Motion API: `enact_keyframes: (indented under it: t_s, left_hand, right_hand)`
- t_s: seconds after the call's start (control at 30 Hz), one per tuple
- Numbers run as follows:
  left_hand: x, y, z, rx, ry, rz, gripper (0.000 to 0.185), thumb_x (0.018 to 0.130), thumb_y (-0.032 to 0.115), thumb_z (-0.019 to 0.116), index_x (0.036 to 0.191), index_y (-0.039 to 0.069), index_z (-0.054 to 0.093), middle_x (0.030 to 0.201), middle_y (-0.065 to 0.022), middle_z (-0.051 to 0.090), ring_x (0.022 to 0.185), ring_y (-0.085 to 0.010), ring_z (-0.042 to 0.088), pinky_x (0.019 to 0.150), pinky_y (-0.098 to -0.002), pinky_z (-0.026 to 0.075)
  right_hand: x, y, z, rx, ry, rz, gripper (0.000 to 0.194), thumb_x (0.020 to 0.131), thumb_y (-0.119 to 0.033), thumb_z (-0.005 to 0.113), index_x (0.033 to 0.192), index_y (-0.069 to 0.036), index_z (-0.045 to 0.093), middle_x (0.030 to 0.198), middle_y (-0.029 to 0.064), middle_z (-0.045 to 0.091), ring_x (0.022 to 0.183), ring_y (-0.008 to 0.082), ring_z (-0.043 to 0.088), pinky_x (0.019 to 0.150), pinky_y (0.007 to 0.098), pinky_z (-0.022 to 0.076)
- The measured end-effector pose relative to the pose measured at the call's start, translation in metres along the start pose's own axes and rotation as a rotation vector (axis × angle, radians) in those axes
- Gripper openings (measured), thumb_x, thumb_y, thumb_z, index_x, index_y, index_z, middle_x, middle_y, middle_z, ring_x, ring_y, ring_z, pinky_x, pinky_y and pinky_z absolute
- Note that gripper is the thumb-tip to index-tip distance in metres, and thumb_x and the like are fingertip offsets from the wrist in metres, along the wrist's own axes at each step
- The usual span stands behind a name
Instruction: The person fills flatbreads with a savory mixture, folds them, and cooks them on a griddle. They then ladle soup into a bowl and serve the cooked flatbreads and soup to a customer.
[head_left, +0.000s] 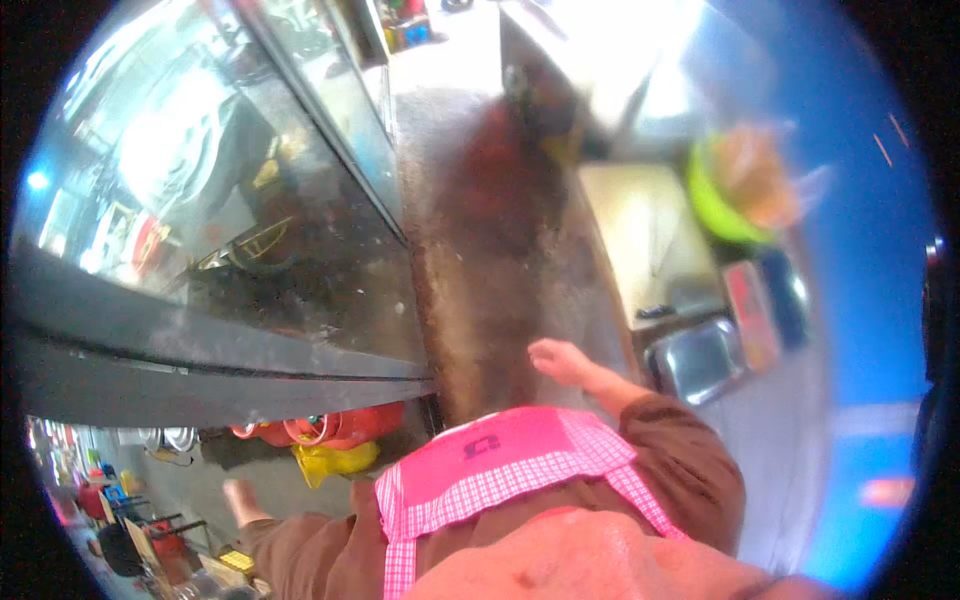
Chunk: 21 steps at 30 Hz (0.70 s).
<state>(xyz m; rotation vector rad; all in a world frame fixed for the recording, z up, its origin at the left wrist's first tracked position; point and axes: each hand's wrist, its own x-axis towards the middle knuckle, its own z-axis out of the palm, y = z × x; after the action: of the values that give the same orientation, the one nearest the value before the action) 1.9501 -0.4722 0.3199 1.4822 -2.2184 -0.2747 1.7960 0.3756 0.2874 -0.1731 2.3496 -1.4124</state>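
My right hand (559, 361) hangs over the floor in front of my pink apron (499, 450), its fingers curled, with nothing seen in it. Beyond it to the right is a counter with a pale board (649, 232), a dark small object on the board and a shiny metal tray (697, 358) near its close end. My left hand (240, 499) is low at the left, away from my body and blurred; whether it holds something is not clear. Red gas cylinders (345, 426) and a yellow bag (337, 461) are the things nearest it.
A glass partition (300, 187) with a grey metal frame (225, 375) runs along the left. Wet-looking floor (487, 300) stretches ahead beside the counter. A lime-green bowl (720, 199) with orange-brown contents stands by the blue wall (855, 300). Tables and stools are far left.
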Motion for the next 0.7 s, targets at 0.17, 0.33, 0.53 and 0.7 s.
enact_keyframes:
  t_s: [0.17, 0.33, 0.53, 0.7]
  left_hand:
    - [-0.278, 0.106, 0.133, 0.31, -0.829, 0.363, 0.031, 0.087, 0.031, 0.051, 0.108, 0.01, 0.06, 0.095, -0.0132, 0.063, 0.091, -0.0275, 0.06, 0.075, -0.0407, 0.048]
    - [-0.408, 0.26, 0.212, 0.344, -1.282, 0.695, 0.034, 0.086, 0.034, 0.052, 0.109, 0.011, 0.061, 0.103, -0.0184, 0.064, 0.101, -0.0338, 0.06, 0.082, -0.0449, 0.048]
    - [-0.415, 0.482, 0.28, -0.054, -1.144, 0.81, 0.032, 0.083, 0.029, 0.058, 0.109, 0.011, 0.063, 0.098, -0.016, 0.067, 0.093, -0.0333, 0.064, 0.08, -0.043, 0.05]
    - [-0.374, 0.619, 0.366, -0.169, -1.259, 0.749, 0.031, 0.083, 0.028, 0.06, 0.108, 0.01, 0.063, 0.101, -0.0133, 0.068, 0.094, -0.0291, 0.065, 0.081, -0.039, 0.051]
  right_hand:
    - [0.023, 0.027, -0.071, 0.201, 0.151, 0.088, 0.033, 0.087, -0.012, 0.061, 0.118, -0.002, 0.056, 0.102, 0.0109, 0.067, 0.09, 0.0184, 0.065, 0.081, 0.0305, 0.0512]
    - [0.06, 0.021, -0.116, 0.211, 0.175, 0.103, 0.032, 0.088, -0.01, 0.06, 0.119, -0.001, 0.056, 0.104, 0.0103, 0.066, 0.092, 0.0148, 0.064, 0.082, 0.0284, 0.0506]
    - [0.192, -0.034, -0.155, 0.109, 0.115, 0.059, 0.032, 0.088, -0.011, 0.061, 0.119, -0.003, 0.057, 0.106, 0.0085, 0.066, 0.093, 0.0133, 0.062, 0.082, 0.0272, 0.0499]
    - [0.336, -0.043, -0.191, 0.066, 0.061, 0.144, 0.034, 0.087, -0.014, 0.063, 0.12, -0.005, 0.057, 0.103, 0.0057, 0.067, 0.09, 0.011, 0.061, 0.081, 0.027, 0.0494]
